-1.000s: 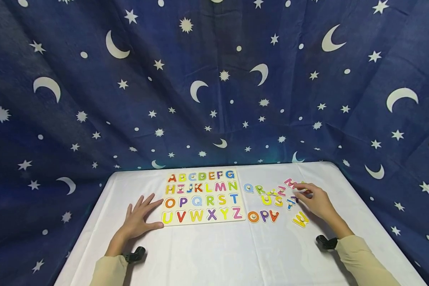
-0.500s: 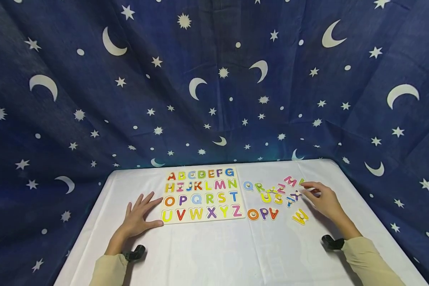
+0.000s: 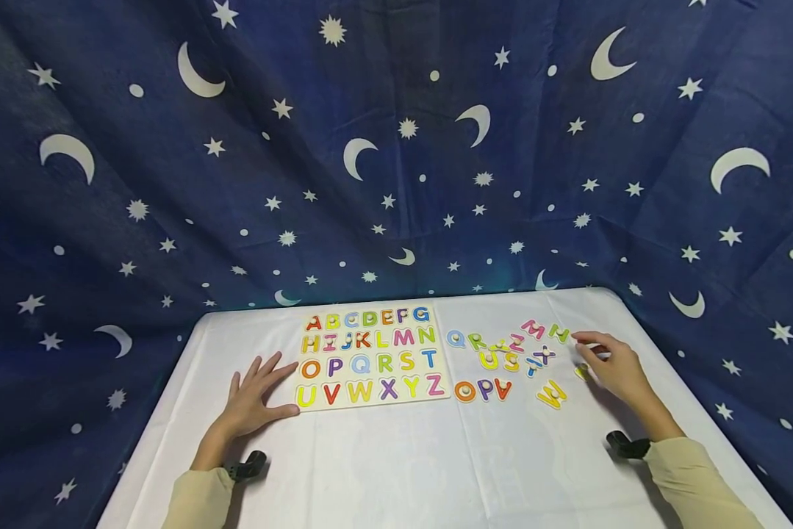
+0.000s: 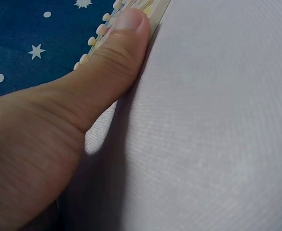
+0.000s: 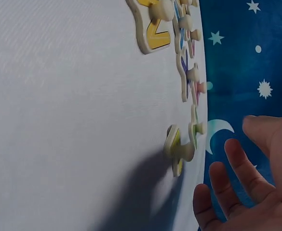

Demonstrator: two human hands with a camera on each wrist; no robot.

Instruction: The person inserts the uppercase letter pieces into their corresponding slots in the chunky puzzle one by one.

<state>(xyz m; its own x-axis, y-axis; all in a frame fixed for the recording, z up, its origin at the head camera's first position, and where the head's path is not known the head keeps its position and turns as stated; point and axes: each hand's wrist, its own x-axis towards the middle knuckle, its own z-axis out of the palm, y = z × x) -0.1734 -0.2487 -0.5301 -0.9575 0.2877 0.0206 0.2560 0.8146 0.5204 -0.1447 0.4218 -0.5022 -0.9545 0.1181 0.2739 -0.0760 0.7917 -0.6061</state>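
Observation:
My left hand [image 3: 250, 400] rests with spread fingers at the left edge of a wooden alphabet puzzle board [image 3: 443, 371]. In the left wrist view its thumb [image 4: 114, 55] lies on the board's rim [image 4: 157, 20]. At the right, my right hand [image 3: 611, 365] hovers with loosely bent fingers, nothing visible between them. Just below it lies a yellow letter piece [image 3: 580, 371], partly covered in the head view; the right wrist view shows its knob [image 5: 183, 152] apart from the fingers. A green N piece [image 3: 558, 333] sits near the fingertips.
Several knobbed letters lie scattered between board and right hand, among them a purple X [image 3: 544, 356], a pink M [image 3: 533, 328], a yellow W [image 3: 551, 394] and an orange O [image 3: 465, 391]. A starry blue curtain [image 3: 396, 162] hangs behind the white-covered table [image 3: 396, 470].
My right hand has moved rightward, away from the pink M, uncovering the X, the N and part of the yellow piece. The left hand stays at the board. The head view has shifted slightly.

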